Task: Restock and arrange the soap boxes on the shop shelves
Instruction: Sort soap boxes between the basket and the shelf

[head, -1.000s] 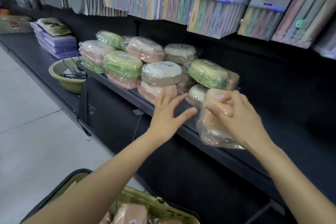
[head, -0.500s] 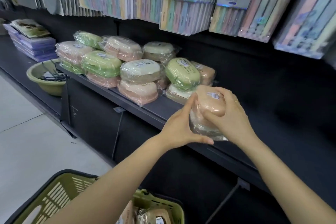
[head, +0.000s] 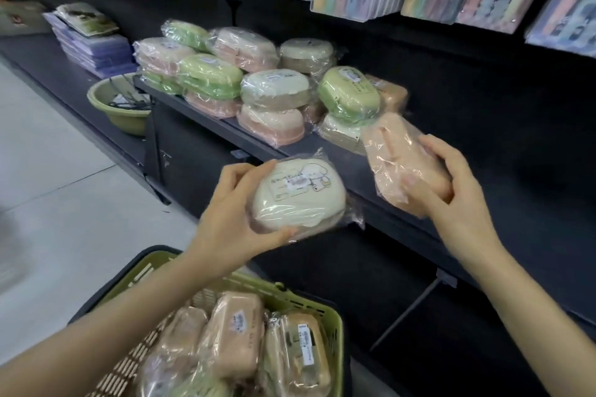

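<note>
Left hand (head: 232,213) gripping a cream soap box (head: 298,195) in clear wrap, cartoon label, frame centre, right hand (head: 451,190) clutching a peach soap box (head: 398,155) centre right, label print unreadable, green basket (head: 309,296) cut off below

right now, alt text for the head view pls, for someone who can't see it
A person at a dark shop shelf holds a wrapped soap box in each hand: a cream box in the left hand, a peach box in the right hand. Stacked soap boxes sit on the shelf, and a green basket below holds more.
</note>
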